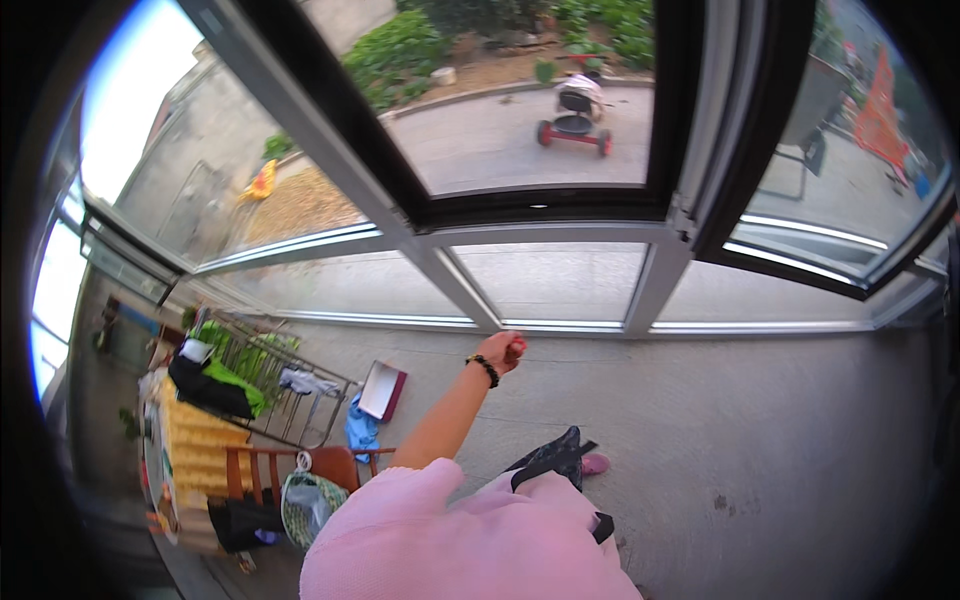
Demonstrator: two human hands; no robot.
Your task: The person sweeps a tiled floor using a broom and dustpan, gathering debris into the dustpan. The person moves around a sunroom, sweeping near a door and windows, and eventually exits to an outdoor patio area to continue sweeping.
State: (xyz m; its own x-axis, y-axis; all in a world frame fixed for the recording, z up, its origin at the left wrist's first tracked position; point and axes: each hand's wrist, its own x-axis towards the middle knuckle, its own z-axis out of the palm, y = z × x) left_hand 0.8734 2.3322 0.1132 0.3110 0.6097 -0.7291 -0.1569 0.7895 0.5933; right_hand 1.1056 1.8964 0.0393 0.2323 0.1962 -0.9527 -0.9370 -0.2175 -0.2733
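Observation:
My left hand [498, 352] is stretched forward, with a dark beaded bracelet [484, 371] round the wrist. Its fingers are closed around a small red thing [517, 346], mostly covered and too small to name. In the picture the hand lies just below the bottom rail of a grey-framed glass wall [560, 328]; whether it touches the frame I cannot tell. My right hand is out of sight. A pink sleeve and top [450, 530] fill the lower middle, with black straps [555, 467] in front.
Beyond a black-framed window [540, 205] stands a child's tricycle [573, 125]. Another sash [800, 270] hangs open at the right. At left are a metal rack [310, 405] with clothes, an open box [383, 390], a blue cloth [361, 425] and a wooden chair [330, 465] with a bag [305, 510].

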